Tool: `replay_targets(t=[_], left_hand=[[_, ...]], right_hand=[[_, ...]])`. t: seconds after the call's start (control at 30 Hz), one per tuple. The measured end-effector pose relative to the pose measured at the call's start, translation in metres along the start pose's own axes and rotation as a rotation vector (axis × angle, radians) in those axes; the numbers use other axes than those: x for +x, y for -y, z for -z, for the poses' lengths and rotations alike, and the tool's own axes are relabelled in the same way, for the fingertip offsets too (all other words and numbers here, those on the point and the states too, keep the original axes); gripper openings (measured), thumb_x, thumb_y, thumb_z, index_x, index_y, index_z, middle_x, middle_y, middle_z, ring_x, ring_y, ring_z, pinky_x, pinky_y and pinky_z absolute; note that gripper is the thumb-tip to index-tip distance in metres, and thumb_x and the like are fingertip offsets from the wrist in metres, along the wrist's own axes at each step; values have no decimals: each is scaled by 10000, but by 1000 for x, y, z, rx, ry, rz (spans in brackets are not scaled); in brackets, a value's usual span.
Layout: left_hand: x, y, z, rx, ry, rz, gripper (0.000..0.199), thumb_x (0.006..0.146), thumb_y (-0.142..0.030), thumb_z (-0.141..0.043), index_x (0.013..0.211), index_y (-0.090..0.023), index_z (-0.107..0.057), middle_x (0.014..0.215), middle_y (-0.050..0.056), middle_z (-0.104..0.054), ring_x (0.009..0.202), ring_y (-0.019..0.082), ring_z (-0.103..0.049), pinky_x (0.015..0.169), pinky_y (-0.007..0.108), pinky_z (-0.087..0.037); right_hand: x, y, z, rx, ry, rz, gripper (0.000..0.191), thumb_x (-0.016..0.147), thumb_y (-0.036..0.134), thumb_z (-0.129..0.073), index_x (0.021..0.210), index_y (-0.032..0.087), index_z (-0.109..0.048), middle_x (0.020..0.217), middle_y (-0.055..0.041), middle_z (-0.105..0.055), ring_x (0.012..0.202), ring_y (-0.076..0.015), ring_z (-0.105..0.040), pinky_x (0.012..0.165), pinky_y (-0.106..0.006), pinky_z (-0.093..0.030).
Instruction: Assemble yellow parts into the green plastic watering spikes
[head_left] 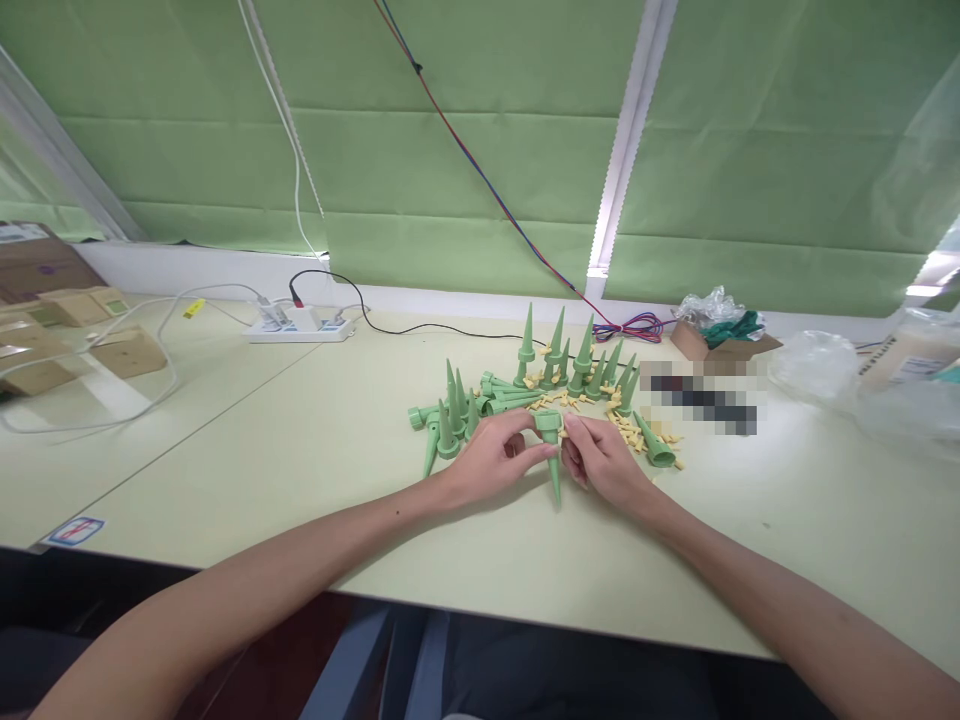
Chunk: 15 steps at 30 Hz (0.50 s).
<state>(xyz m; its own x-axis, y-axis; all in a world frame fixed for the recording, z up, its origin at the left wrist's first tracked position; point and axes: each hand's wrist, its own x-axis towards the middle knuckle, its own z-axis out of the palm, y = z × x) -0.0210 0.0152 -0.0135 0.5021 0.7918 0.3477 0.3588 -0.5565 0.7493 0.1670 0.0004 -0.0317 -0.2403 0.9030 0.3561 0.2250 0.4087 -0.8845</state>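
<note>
My left hand (491, 455) is closed around a green plastic plant watering spike (553, 470), its point facing down toward me. At the spike's side, near its wide collar, my right hand (604, 460) pinches a small yellow plastic piece (564, 432). Whether that piece sits in the spike or only touches it I cannot tell. Behind my hands, several green spikes (581, 360) stand points up, and others (514, 400) lie on their sides. Loose yellow pieces (630, 432) are scattered among them and to the right, beside a lying green spike (658, 450).
A power strip (300, 328) with plugs and cables stands at the back left. Cardboard boxes (45, 265) are at far left. On the right are an open carton (720, 345) and clear plastic bags (817, 365). A coiled cable (634, 327) lies behind the spikes.
</note>
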Motion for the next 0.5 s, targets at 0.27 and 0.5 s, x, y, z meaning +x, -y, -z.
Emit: replay_targets(t=[0.27, 0.5], left_hand=[[-3, 0, 0, 120, -33, -145, 388, 933, -460, -566, 699, -184, -427, 721, -10, -439, 633, 121, -421, 562, 245, -352], [-3, 2, 0, 152, -32, -260, 212, 952, -372, -564, 921, -164, -590, 957, 63, -585, 613, 100, -490, 602, 248, -434]], right_hand=[[-1, 3, 0, -27, -40, 31, 626, 1015, 536, -357, 471, 227, -378, 394, 15, -452, 381, -114, -387, 457, -279, -335], [-1, 3, 1, -62, -40, 31, 638, 1012, 500, -371, 439, 220, -393, 393, 9, -466, 384, -111, -400, 473, -273, -351]])
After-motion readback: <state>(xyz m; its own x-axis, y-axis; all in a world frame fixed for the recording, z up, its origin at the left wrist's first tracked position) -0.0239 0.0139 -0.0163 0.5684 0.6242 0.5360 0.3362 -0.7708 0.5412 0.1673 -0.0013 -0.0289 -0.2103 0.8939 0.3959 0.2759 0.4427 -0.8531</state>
